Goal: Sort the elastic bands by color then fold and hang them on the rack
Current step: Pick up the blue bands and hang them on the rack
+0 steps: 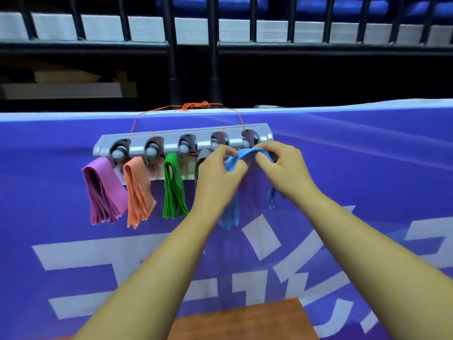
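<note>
1. Left fingertips [226,150] pinched one end of the thin, stretchy light-blue flat elastic band [245,154]. Right fingertips [264,146] pinched it further along, and the span between them looked taut.
2. From my remote seat, both the left hand [218,175] and the right hand [282,165] were curled on that band, just below the rightmost dark grey clamp hook [250,138]. Limp blue tails hung under each hand.
3. My read on the step: the last colour was being hung and was not yet seated.
4. Next move, I judged: lift the folded top onto the hook and keep the slippery layers together.
5. The long grey plastic rack [196,133] had five rounded clamps. It hung by thin orange string [196,106] against a glossy purple-blue banner [367,168].
6. The folded purple rubbery bands [103,190], folded orange bands [137,190] and folded green bands [172,187] were draped on the first three hooks in floppy layers.
7. A dark grey band [201,155] hung on the fourth hook, mostly hidden by the left hand.
8. A brown wooden tabletop [245,320] sat low in view.
</note>
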A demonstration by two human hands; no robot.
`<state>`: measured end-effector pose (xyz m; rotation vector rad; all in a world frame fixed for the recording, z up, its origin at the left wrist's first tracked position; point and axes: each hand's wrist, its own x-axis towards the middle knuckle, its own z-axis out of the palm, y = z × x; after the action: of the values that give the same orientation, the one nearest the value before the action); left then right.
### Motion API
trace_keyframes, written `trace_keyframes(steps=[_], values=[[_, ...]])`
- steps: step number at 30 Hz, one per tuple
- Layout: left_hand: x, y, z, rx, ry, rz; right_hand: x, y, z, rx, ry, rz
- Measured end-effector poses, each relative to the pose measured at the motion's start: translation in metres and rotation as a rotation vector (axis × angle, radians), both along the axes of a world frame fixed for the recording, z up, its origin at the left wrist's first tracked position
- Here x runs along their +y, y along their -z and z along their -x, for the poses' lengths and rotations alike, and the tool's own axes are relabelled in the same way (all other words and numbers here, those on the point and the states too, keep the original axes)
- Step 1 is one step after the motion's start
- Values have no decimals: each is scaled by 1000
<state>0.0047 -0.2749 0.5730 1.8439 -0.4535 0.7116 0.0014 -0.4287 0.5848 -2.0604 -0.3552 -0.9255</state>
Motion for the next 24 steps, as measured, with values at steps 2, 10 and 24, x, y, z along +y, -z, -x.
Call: trace_keyframes(steps=[2, 10, 24], values=[[-3, -1, -9, -30, -76, 26, 5, -1, -12, -15, 24, -8], [-16, 9, -30, -117, -274, -105, 10, 17, -47, -64, 99, 53], [-19, 20, -39, -202, -140, -120, 2, 33, -51, 59, -119, -84]])
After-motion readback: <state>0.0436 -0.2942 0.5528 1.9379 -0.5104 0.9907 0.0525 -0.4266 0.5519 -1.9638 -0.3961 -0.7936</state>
